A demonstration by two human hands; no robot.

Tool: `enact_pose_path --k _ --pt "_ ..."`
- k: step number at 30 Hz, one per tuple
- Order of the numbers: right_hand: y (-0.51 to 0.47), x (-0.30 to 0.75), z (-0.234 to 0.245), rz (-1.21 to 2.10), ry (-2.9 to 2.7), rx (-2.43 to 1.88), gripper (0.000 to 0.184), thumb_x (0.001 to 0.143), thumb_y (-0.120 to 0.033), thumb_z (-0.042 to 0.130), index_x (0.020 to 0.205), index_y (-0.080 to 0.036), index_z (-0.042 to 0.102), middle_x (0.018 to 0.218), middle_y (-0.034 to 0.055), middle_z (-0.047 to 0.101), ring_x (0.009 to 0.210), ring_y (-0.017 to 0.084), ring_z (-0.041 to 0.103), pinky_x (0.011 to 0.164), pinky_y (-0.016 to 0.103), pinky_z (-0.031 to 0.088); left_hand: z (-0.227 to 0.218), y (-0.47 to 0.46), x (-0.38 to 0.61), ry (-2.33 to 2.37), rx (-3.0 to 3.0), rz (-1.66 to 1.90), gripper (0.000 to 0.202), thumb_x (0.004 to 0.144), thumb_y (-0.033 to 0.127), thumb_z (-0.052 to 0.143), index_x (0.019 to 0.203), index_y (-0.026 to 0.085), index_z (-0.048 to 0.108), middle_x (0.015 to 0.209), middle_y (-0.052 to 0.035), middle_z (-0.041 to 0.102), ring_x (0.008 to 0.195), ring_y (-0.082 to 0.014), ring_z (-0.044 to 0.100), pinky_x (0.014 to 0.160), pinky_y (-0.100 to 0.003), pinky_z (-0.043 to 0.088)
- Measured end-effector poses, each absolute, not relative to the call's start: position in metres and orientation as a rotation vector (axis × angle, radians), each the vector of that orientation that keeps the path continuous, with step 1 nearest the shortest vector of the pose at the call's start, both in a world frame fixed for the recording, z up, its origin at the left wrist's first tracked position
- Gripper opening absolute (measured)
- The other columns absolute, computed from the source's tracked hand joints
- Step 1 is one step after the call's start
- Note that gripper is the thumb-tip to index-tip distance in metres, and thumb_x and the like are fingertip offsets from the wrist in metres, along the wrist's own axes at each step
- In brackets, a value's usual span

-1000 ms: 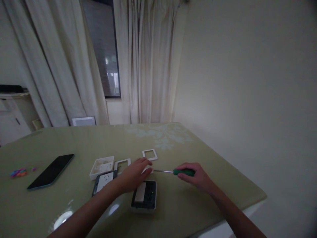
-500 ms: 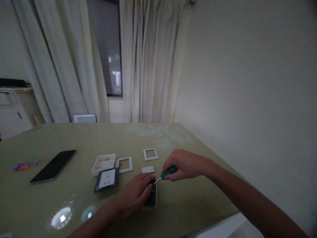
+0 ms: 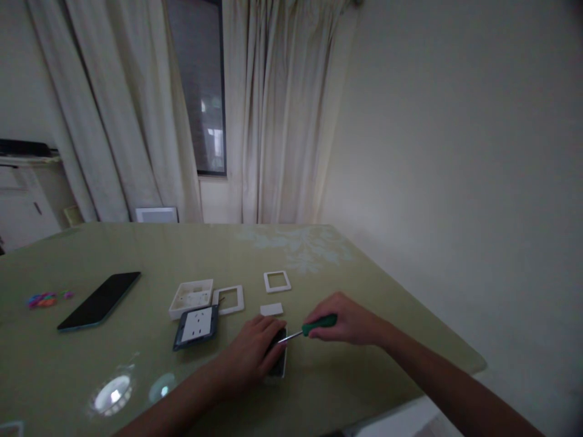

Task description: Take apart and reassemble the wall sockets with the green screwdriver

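My right hand (image 3: 344,320) is closed round the green handle of a screwdriver (image 3: 319,325). Its metal shaft slants down and left, and the tip reaches the thumb of my left hand (image 3: 250,352). That hand grips a small box with a dark top and pale rim (image 3: 280,364) on the table, fingers over its far side. Much of the box is hidden under the hand. A white rectangular piece (image 3: 272,309) lies just beyond my left fingers. Left of them a white wall socket with a dark frame (image 3: 197,326) leans on an open white back box (image 3: 191,297).
Two white square frames lie on the green table: one frame (image 3: 277,273) farther back, the other frame (image 3: 240,300) beside the back box. A black tablet (image 3: 100,301) and small colourful pieces (image 3: 43,300) are at the left. A wall (image 3: 455,182) runs along the right side.
My right hand has moved right and slightly down, tilting the screwdriver flatter. My left hand stays on the box, its thumb now near the screwdriver's tip.
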State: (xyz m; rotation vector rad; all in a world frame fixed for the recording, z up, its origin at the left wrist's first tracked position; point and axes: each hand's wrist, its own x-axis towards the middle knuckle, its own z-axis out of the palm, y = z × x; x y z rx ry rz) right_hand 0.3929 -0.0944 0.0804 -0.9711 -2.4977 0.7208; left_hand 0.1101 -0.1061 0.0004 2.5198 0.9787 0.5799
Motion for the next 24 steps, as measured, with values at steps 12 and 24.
enact_pose_path --k 12,24 --pt "-0.108 0.423 0.020 0.923 -2.028 -1.247 0.035 0.083 -0.053 0.083 0.101 -0.024 0.089 0.088 0.0079 0.085 0.078 0.025 0.076 0.073 0.034 0.057 0.006 -0.118 0.116 1.204 2.744 0.578 0.028 0.110 0.031 0.043 0.113 0.022 0.069 0.114 -0.0139 0.075 0.104 -0.0350 0.069 0.094 -0.054 0.058" --pt "-0.118 0.433 0.006 0.860 -1.645 -1.343 0.040 0.079 -0.057 0.081 0.096 -0.022 0.089 0.073 0.0074 0.079 0.066 0.022 0.068 0.064 0.033 0.055 0.041 -0.105 0.124 1.176 2.597 0.605 0.022 0.097 0.010 0.048 0.113 0.022 0.056 0.117 -0.0101 0.062 0.107 -0.0279 0.064 0.099 -0.044 0.054"
